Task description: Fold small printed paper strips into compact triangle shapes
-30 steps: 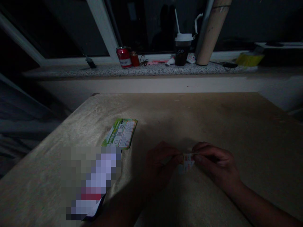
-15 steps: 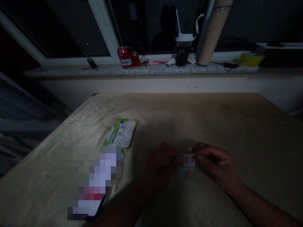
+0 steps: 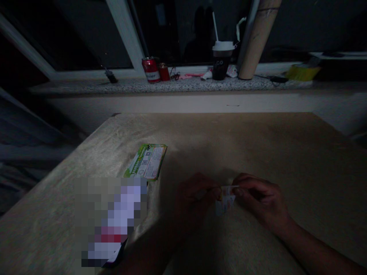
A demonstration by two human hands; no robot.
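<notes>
A small piece of printed paper [image 3: 226,202], pale with orange and bluish print, is stretched between my two hands above the table. My left hand [image 3: 197,198] pinches its upper left edge between thumb and fingertips. On the other side, my right hand [image 3: 262,196] grips the upper right corner the same way. The top edge of the paper looks folded or creased, and its lower part hangs down. Dim light hides the finer detail of the fingertips.
Left of my hands lie a stack of green printed cards [image 3: 147,162] and a phone [image 3: 120,217], blurred out in part. Along the windowsill [image 3: 186,86] stand a red can [image 3: 150,70], a small red jar [image 3: 163,71], a lidded cup [image 3: 222,61], a cardboard tube [image 3: 259,38] and yellow tape [image 3: 302,72].
Both hands stay nearly in place. The paper has tilted slightly, its top edge now showing as a pale, straight line between my fingers.
</notes>
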